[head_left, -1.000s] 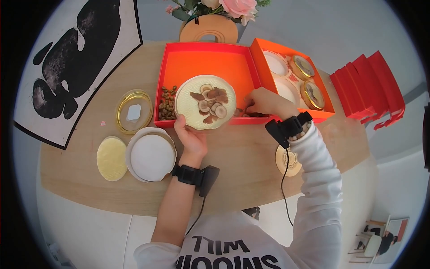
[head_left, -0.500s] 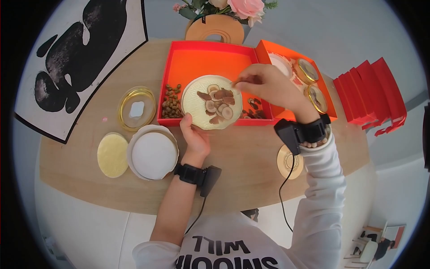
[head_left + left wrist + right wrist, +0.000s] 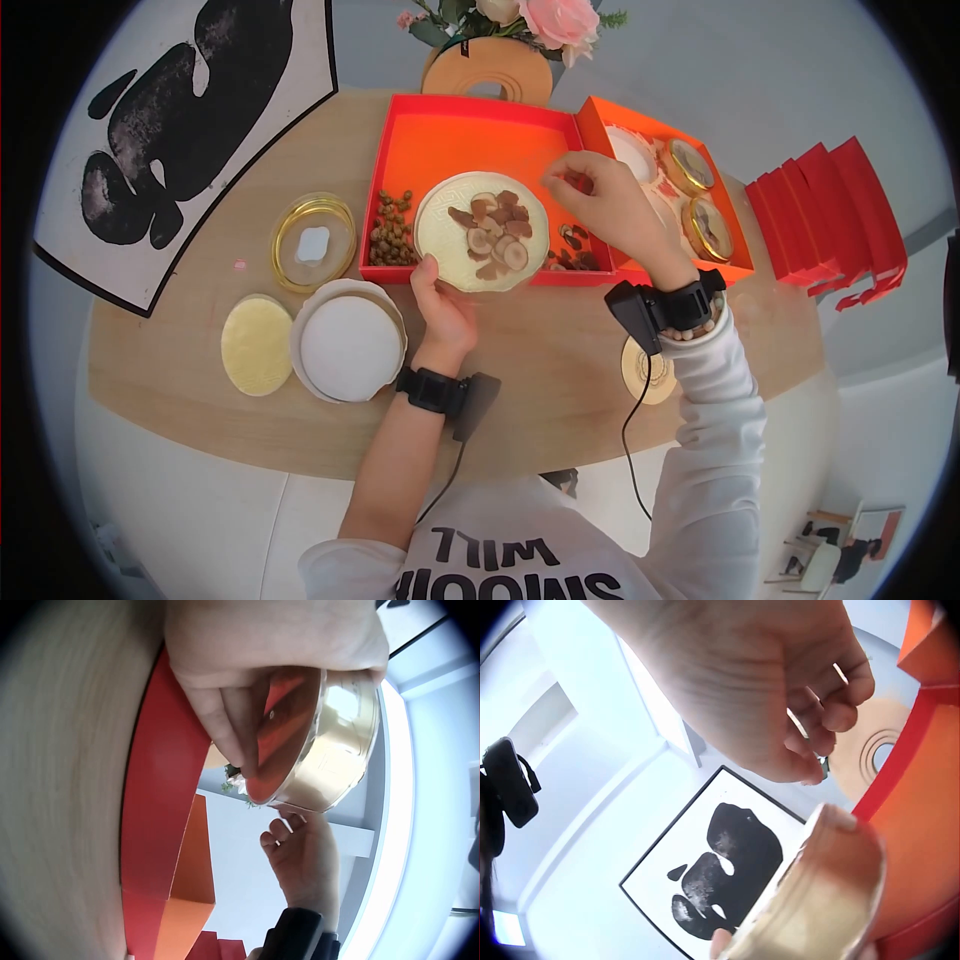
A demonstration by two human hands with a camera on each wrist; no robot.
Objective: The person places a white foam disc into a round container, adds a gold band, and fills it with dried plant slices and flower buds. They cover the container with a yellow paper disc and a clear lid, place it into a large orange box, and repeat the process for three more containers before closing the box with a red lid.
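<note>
My left hand (image 3: 447, 315) holds a round gold tub (image 3: 341, 754) from below, its thumb at the near rim. On the tub's cream embossed top lie several brown and pale dried slices (image 3: 497, 240). My right hand (image 3: 612, 205) hovers to the right of the tub, over the red box's right side, fingers loosely bent. Nothing shows between its fingertips (image 3: 810, 774) in the right wrist view. Beneath both hands stands the open red box (image 3: 480, 135) with its orange inside. Small brown curled pieces (image 3: 391, 232) fill its near left corner; dark slices (image 3: 572, 261) lie in its near right corner.
Left on the table are a gold-rimmed clear lid (image 3: 313, 243), a yellow disc (image 3: 257, 345) and a white round tub (image 3: 350, 348). An orange box (image 3: 740, 235) with gold-lidded tubs (image 3: 708, 230) adjoins the red box. A pale round disc (image 3: 650, 375) lies near the right sleeve.
My right hand rose from the red box's near right corner to the tub's rim, then drew back right. An added slice shows at the pile's upper right. The left hand still holds the tub.
</note>
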